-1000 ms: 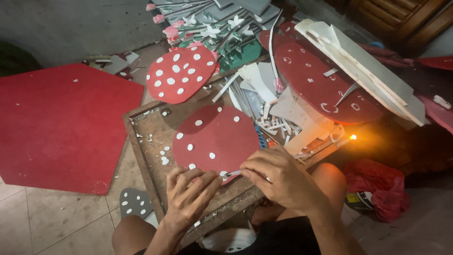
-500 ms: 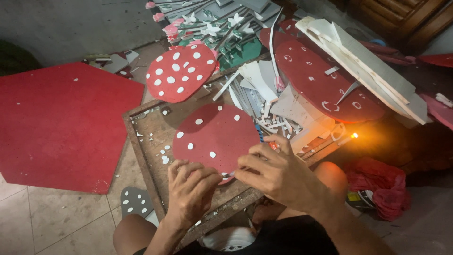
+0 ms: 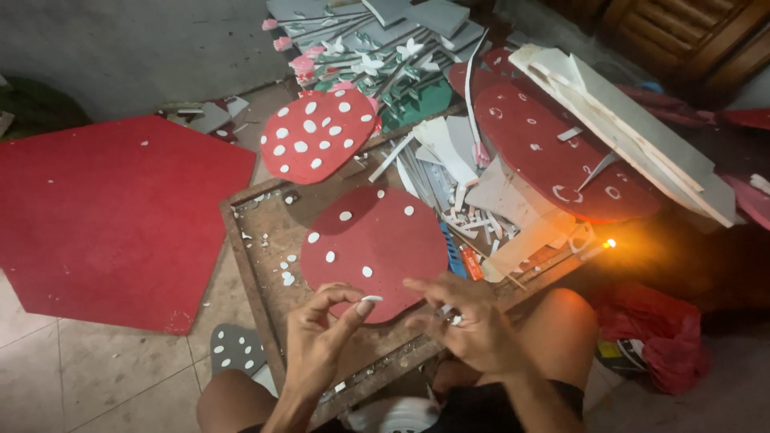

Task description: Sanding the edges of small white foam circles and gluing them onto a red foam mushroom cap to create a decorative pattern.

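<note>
Head view: left hand (image 3: pixel 321 337) has lifted off the red mushroom cap (image 3: pixel 373 248) since a second ago, fingers pinching a small white dot (image 3: pixel 370 299) at its near edge. Right hand (image 3: pixel 469 321) stays half-curled just beside, maybe holding small white bits. The cap lies flat on the wooden tray (image 3: pixel 257 273), so another dot looks ready to go on.

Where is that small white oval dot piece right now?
In the head view, the small white oval foam dot is pinched in the left hand, over the red spotted mushroom cap's near edge.

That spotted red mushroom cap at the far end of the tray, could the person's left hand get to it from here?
Probably yes. The left hand has nothing standing between it and the far mushroom cap, only the flat near cap, though it pinches a small white dot.
</note>
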